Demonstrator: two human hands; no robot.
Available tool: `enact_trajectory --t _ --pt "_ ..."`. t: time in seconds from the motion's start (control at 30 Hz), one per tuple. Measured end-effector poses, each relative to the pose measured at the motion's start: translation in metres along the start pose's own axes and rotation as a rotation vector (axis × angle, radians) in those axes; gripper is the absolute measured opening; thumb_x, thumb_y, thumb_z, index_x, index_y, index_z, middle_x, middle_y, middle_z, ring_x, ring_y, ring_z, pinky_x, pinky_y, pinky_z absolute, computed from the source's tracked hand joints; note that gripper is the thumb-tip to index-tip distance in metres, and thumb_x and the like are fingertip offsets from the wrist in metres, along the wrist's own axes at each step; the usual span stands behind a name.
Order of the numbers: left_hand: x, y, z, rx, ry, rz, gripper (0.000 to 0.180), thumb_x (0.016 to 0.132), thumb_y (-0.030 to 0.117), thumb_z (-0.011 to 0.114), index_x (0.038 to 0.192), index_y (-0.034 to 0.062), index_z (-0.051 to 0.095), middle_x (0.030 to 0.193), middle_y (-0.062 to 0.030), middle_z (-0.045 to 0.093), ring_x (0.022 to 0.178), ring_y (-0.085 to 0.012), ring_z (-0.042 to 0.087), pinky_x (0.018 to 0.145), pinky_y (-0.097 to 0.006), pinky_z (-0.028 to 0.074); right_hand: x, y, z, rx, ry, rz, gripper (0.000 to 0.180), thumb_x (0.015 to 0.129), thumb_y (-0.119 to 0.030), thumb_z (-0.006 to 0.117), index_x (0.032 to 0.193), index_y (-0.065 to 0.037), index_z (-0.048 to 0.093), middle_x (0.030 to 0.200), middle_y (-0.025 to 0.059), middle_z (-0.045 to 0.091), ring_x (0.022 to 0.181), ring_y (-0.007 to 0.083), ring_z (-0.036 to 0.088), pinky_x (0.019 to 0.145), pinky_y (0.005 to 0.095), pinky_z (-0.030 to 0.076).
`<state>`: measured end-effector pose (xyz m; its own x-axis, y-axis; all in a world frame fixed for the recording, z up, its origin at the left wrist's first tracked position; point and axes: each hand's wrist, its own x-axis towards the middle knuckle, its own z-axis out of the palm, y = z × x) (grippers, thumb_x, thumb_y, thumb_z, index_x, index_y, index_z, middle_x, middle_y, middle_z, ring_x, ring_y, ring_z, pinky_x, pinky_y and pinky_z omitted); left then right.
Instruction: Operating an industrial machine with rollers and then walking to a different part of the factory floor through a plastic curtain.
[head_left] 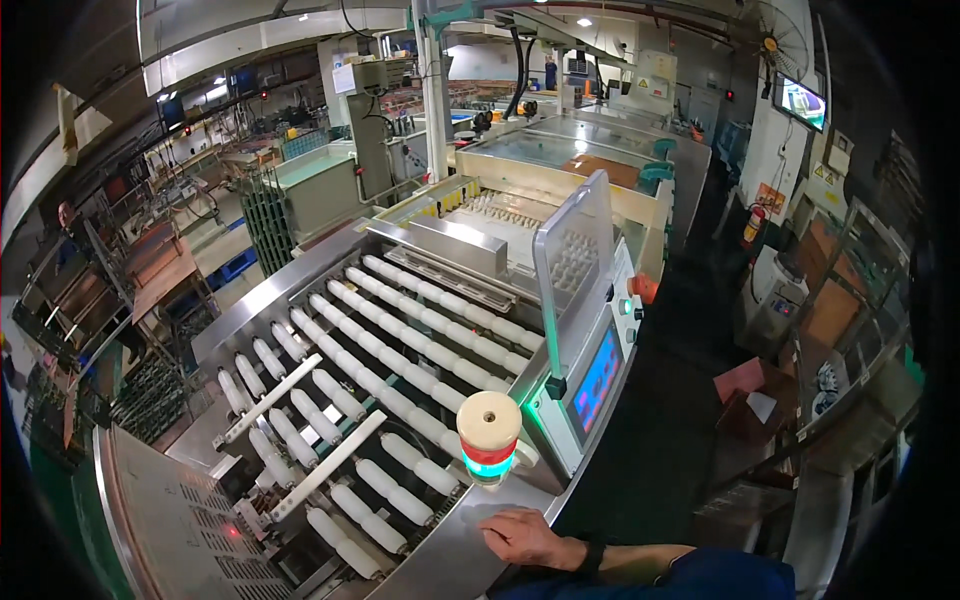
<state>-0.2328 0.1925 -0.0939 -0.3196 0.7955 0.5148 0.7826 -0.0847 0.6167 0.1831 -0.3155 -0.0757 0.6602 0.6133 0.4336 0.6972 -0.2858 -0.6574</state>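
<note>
The fingers (500, 527) of the one hand (525, 538) in view lie spread and flat, palm down, on the stainless steel surface (450, 565) at the near corner of a conveyor machine, gripping nothing; the forearm behind it wears a dark wristband (590, 556) and a blue sleeve (720, 578) and comes in from the lower right, so it reads as the right hand, and the left hand does not show at all. Just beyond the fingertips, up and slightly left, stands a signal light stack (489, 437) with a cream cap and red and green bands, upright and close to the hand but not touching it. Left of the hand, the roller bed (400, 370) runs away toward the upper right, its white rollers (405, 405) lying with their long axes slanted from upper left to lower right, row after row, crossed by two white bars (320, 465). The nearest rollers are a short reach to the left of the fingers. To the right of the light stack sits a control panel with a blue touchscreen (598, 380), a green lit button and a red knob (645, 288) above it. A raised clear guard (575, 255) stands over the far end of the bed.
</note>
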Motion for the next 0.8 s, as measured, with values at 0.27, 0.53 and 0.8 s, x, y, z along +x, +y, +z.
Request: enact_trajectory --t 0.27,0.53,0.8 --pt "-0.010 0.028 -0.009 -0.156 -0.015 -0.072 0.042 0.102 0.029 0.053 0.127 -0.0010 0.068 0.126 -0.0353 0.062 0.125 -0.0713 0.033 0.108 -0.078 0.018 0.000 0.002 0.003 -0.001 0.010 -0.015 0.016 0.086 -0.014 0.065 0.097 -0.008 0.074 0.083 0.0099 0.071 0.079 0.0317 0.071 0.071 0.0415 0.058" --pt "-0.014 0.041 -0.005 -0.174 -0.012 -0.051 0.041 0.103 0.029 0.052 0.126 -0.0020 0.067 0.123 -0.0348 0.064 0.122 -0.0684 0.036 0.107 -0.075 0.020 -0.001 0.002 0.003 0.001 0.020 -0.036 0.012 0.086 -0.012 0.069 0.096 -0.007 0.072 0.085 0.0104 0.072 0.078 0.0322 0.070 0.068 0.0425 0.058" --pt "-0.017 0.059 0.009 -0.150 -0.025 0.011 0.041 0.103 0.029 0.052 0.123 -0.0035 0.066 0.122 -0.0343 0.064 0.119 -0.0652 0.039 0.105 -0.071 0.024 0.000 -0.002 0.001 -0.018 0.015 0.008 0.013 0.087 -0.016 0.068 0.097 -0.008 0.072 0.085 0.0090 0.070 0.080 0.0306 0.070 0.069 0.0417 0.057"
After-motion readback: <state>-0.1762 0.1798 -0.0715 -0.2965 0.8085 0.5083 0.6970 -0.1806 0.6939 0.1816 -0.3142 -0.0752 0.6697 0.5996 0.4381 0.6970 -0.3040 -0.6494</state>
